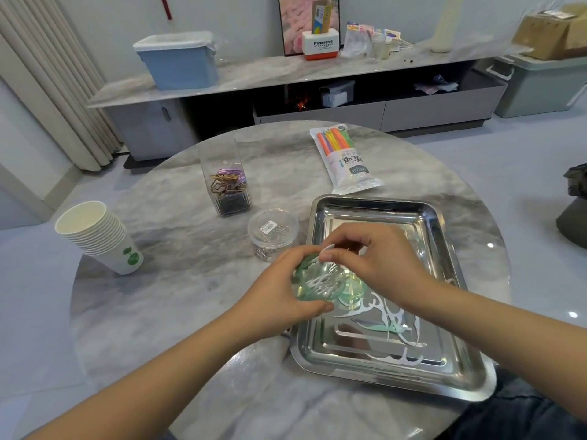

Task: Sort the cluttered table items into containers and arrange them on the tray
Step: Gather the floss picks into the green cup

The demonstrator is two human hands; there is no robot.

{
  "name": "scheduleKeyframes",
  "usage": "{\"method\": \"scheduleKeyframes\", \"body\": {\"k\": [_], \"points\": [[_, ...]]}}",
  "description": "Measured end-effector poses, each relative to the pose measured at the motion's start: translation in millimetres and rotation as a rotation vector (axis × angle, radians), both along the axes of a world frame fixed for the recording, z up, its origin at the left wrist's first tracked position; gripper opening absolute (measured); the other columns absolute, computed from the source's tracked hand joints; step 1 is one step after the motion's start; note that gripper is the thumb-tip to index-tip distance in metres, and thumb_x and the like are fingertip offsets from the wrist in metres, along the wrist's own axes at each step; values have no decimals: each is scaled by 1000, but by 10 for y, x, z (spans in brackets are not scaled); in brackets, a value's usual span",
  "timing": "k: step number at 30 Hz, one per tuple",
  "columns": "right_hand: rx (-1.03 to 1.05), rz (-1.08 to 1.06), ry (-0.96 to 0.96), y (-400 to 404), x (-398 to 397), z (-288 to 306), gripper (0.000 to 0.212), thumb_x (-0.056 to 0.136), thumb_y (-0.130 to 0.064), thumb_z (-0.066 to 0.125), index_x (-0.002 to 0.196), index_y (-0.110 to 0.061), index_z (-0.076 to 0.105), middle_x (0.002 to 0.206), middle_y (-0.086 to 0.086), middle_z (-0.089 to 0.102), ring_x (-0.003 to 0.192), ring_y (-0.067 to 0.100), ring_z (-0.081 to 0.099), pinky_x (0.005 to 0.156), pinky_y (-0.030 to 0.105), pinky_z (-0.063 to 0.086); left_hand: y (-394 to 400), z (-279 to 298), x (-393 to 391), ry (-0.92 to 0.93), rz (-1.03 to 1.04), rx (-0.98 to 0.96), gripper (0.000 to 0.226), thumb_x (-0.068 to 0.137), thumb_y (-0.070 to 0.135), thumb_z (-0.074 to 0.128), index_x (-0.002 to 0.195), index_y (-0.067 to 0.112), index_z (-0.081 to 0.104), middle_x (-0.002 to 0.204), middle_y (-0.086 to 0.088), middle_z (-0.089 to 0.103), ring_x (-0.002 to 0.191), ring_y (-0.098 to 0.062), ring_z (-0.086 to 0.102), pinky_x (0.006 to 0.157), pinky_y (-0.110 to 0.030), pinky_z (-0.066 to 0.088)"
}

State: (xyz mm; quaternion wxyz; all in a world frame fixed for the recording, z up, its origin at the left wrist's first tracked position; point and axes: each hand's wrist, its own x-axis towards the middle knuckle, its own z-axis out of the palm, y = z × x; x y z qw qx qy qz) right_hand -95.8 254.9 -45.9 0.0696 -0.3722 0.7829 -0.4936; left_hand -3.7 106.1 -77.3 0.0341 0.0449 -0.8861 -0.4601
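My left hand [281, 295] grips a small clear green container [320, 282] that holds white floss picks, at the left rim of the steel tray [444, 246]. My right hand [374, 260] pinches one white floss pick [327, 250] at the container's mouth. A green lid [351, 292] lies in the tray just right of the container. Several white and green floss picks [386, 319] lie loose on the tray's floor.
On the round marble table [178, 300] stand a stack of paper cups [98, 236], a tall clear box of hair pins [227, 185], a round clear tub of paper clips [273, 233] and a bag of coloured sticks [344, 157]. A low cabinet is behind.
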Motion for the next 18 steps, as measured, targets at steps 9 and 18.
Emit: {"method": "scheduleKeyframes", "body": {"k": [9, 18], "points": [[83, 127, 213, -29, -82, -80, 25, 81, -37, 67, 103, -29, 71, 94, -8, 66, 83, 2, 54, 73, 7, 36, -22, 2, -13, 5, 29, 107, 68, 67, 17, 84, 120, 39, 47, 117, 19, 57, 105, 13, 52, 81, -2, 38], [166, 213, 413, 12, -26, -190, 45, 95, -39, 32, 132, -24, 52, 134, -14, 53, 125, 7, 44, 106, 37, 33, -68, -41, -25, 18, 61, 169, 62, 67, 16, 84, 116, 34, 50, 108, 13, 64, 97, -1, 62, 85, -17, 48]]}}
